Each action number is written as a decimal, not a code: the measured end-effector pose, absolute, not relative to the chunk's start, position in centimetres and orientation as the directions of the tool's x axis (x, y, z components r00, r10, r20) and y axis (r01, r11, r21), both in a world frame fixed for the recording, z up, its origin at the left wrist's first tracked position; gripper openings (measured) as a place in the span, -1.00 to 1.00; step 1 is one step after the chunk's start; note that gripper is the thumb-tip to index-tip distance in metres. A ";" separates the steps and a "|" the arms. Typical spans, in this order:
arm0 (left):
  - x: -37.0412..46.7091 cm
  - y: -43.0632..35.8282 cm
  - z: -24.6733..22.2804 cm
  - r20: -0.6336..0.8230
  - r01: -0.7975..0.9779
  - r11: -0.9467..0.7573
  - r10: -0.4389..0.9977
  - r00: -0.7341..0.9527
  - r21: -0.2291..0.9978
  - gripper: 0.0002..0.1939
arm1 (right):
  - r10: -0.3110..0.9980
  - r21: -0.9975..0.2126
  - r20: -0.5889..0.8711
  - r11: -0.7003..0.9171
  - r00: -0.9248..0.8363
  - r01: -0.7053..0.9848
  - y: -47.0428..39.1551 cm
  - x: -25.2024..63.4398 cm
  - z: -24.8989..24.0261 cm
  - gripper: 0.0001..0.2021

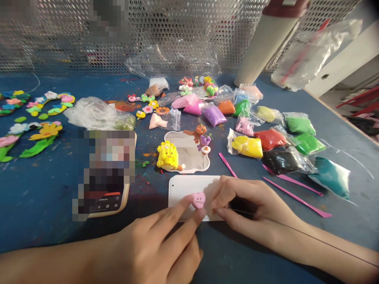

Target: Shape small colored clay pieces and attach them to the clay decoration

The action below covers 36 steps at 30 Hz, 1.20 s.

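Note:
A small pink clay piece (199, 200) with two dark dots and a thin dark line lies on a white board (189, 183). Fingertips of my left hand (166, 232) touch its left and lower edges; index and middle fingers are spread around it. Just right of the piece, my right hand (248, 201) is pinched closed over the board, with a thin dark thread running from near its fingers along the forearm. Behind the board lies a white-framed mirror (194, 157) bearing a yellow clay figure (167, 156) and small brown and purple figures.
A phone (118, 189) lies left. Bagged clay, including yellow (247, 146) and black (281, 161), spreads behind and right. Pink tools (296, 196) lie at right, one behind the board. Clay flowers (45, 130) sit far left; a tall flask (260, 43) stands behind.

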<state>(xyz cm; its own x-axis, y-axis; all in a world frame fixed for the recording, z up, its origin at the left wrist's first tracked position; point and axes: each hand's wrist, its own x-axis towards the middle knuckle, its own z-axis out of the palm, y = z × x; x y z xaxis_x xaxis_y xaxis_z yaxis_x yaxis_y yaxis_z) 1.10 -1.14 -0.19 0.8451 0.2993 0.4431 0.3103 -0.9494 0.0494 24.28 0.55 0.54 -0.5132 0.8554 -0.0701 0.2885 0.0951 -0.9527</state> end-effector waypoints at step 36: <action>1.1 -0.3 0.3 0.419 0.277 -0.960 0.267 0.868 0.037 -0.78 | 0.862 -0.958 -0.060 0.091 -0.503 0.271 0.4 24.5 0.8 -0.83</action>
